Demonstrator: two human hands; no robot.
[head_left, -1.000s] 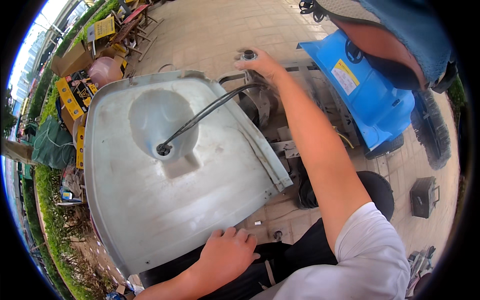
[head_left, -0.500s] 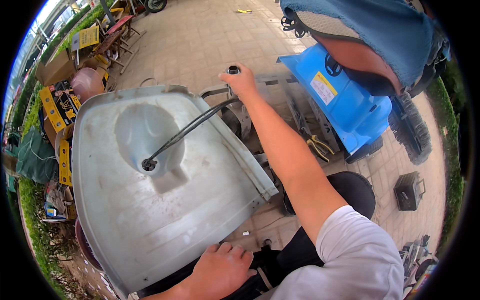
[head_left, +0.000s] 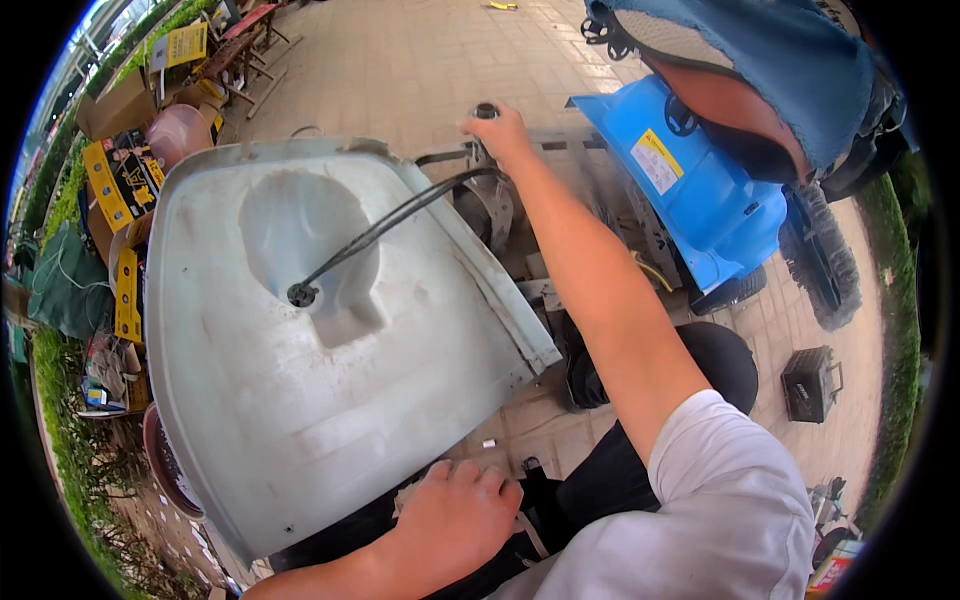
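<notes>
Panel point(head_left: 400, 400) (grey): right hand point(head_left: 508, 136) grasps tube point(head_left: 486, 112) right of its far corner; left hand point(head_left: 462, 515) by near edge, fingers' hold unclear.

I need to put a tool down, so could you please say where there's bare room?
Bare paving lies beyond the gray panel, between the cardboard boxes and the blue cover; a smaller patch lies between that cover and the black box. It is crowded around the right grip and cables, and among the boxes.
</notes>
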